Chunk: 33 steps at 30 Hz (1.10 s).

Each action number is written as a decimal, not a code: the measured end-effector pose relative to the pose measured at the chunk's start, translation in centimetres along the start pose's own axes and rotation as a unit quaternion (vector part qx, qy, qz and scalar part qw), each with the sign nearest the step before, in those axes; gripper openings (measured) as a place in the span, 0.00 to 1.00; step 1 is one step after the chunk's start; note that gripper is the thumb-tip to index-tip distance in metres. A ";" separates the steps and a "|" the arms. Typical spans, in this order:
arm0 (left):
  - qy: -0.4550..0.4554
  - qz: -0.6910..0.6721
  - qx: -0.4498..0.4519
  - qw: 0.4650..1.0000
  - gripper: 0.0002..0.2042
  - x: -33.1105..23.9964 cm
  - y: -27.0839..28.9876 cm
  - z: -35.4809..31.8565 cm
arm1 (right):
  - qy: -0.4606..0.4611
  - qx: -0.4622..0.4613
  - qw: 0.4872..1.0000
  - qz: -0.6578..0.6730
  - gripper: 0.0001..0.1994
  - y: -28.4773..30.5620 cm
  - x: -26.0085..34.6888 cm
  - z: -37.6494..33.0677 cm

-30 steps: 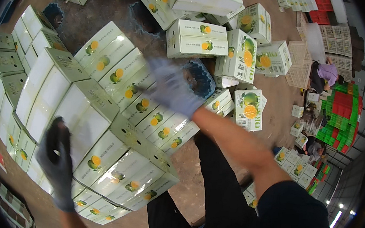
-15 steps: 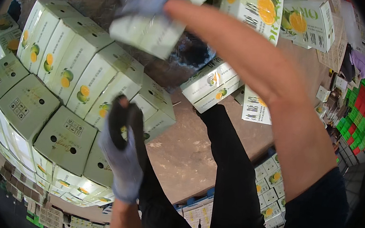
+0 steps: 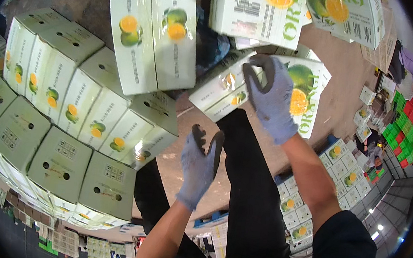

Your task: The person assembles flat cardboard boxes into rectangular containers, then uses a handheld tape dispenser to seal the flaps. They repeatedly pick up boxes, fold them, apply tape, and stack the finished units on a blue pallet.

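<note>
My left hand [image 3: 200, 164] wears a grey-blue glove with dark fingertips. It hangs open in mid-air over my dark trousers and holds nothing. My right hand [image 3: 269, 97], gloved the same way, is raised with its fingers spread and touches nothing. Behind it lie white cartons [image 3: 230, 89] printed with orange and green fruit. A film-wrapped white carton [image 3: 151, 29] with the same fruit pictures sits tilted above the stack's near corner, up and left of both hands. I cannot tell whether it rests there or is in the air.
A big stack of white fruit cartons [image 3: 62, 130] fills the left side. More cartons [image 3: 277, 11] crowd the top, and others lie lower right [image 3: 308, 208]. Red and green crates [image 3: 406, 118] stand at the right edge, near a person [image 3: 376, 145]. Brown floor [image 3: 345, 78] shows between.
My right hand gripped a carton half a second ago and has let it go; that carton now sits up left. My left hand has risen and opened. My view has swung closer to the stack.
</note>
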<state>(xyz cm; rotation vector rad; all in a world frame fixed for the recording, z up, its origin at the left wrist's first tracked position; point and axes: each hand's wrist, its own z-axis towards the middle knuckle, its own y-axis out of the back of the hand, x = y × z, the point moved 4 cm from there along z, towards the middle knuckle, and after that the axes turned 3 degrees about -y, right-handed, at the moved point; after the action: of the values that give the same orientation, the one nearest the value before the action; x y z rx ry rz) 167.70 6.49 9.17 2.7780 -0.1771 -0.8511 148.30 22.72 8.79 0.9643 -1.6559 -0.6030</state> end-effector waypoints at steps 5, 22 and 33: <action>0.134 -0.160 -0.043 0.977 0.41 9.3 -8.0 10.3 | -0.008 0.186 0.897 -0.400 0.40 -4.0 -6.7 3.6; 0.120 -0.279 0.014 0.953 0.32 12.5 -12.3 11.4 | -0.057 0.382 0.839 -0.383 0.25 -2.5 -10.4 3.7; 0.030 -0.293 0.002 0.956 0.28 13.8 -11.2 15.7 | 0.435 0.309 0.733 -0.422 0.25 -9.6 -13.0 8.5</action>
<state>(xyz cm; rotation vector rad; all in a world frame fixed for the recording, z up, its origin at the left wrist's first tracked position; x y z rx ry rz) 170.70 11.93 -13.74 2.8835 0.6890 -0.8746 144.24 27.61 -8.31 2.1293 -0.4520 -0.0522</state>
